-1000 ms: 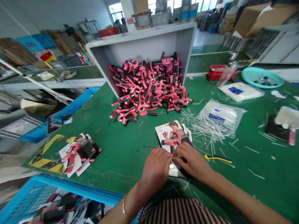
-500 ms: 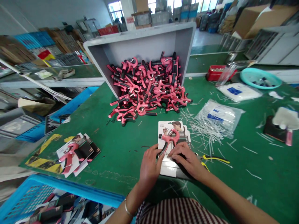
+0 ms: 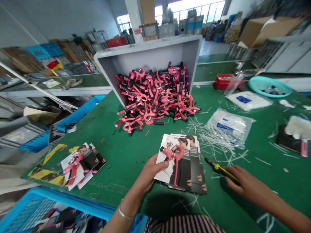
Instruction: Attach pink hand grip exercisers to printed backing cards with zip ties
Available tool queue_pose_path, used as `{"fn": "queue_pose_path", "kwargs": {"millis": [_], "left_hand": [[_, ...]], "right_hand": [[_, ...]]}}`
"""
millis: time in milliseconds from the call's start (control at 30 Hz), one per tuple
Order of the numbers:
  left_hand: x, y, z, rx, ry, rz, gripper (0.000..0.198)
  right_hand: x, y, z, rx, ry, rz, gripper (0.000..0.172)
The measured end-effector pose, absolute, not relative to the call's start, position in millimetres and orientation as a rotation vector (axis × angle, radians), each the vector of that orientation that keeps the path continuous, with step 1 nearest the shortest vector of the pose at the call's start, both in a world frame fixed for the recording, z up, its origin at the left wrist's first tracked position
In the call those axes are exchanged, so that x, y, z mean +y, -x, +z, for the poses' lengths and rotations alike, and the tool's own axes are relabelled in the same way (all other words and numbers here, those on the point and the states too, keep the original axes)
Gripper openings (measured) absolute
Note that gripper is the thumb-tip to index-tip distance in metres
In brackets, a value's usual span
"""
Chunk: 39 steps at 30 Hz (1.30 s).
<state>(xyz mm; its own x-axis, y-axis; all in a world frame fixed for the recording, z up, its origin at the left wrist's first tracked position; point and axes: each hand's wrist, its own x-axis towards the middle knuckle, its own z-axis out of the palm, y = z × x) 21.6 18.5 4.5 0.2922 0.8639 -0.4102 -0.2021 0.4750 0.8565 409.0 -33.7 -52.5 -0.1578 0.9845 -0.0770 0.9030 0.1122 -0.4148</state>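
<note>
Two bare hands work over a green workbench (image 3: 264,184). The left hand (image 3: 148,176), a thin metal bangle (image 3: 124,214) at its wrist, holds a small stack of printed cards (image 3: 194,168) by the near left edge, in a narrow pinch with the thumb laid on top. A pink hand gripper (image 3: 175,158) with black handles lies on the top card, touching that thumb. The right hand (image 3: 249,184) is closed firmly around yellow-and-black pliers (image 3: 222,171), their tips pointing up and left, just beside the stack. Farther ahead, a heap of pink hand grippers (image 3: 155,97) lies at the mouth of a grey open-fronted bin (image 3: 148,53). A bag of white cable ties (image 3: 229,127) and loose ties (image 3: 218,142) sit right of the stack. Two carded grippers (image 3: 80,166) lie to the left, near a blue crate (image 3: 60,197) holding more cards.
</note>
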Motion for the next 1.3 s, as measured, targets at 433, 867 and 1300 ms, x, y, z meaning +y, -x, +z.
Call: {"fn": "queue_pose_path", "kwargs": {"millis": [433,867,1300], "left_hand": [[17,-31,1,1.178,-1.131,0.911,0.045],[23,-33,24,1.245,-1.502,0.835,0.039],[23,-36,26,1.191,-1.485,0.846,0.036]], "right_hand": [[-26,-340,-2,-1.123,1.350,1.674,0.064],[19,-317,65,-1.560,1.097,2.443,0.070],[18,-301,63,-1.662,1.434,2.262,0.027]]}}
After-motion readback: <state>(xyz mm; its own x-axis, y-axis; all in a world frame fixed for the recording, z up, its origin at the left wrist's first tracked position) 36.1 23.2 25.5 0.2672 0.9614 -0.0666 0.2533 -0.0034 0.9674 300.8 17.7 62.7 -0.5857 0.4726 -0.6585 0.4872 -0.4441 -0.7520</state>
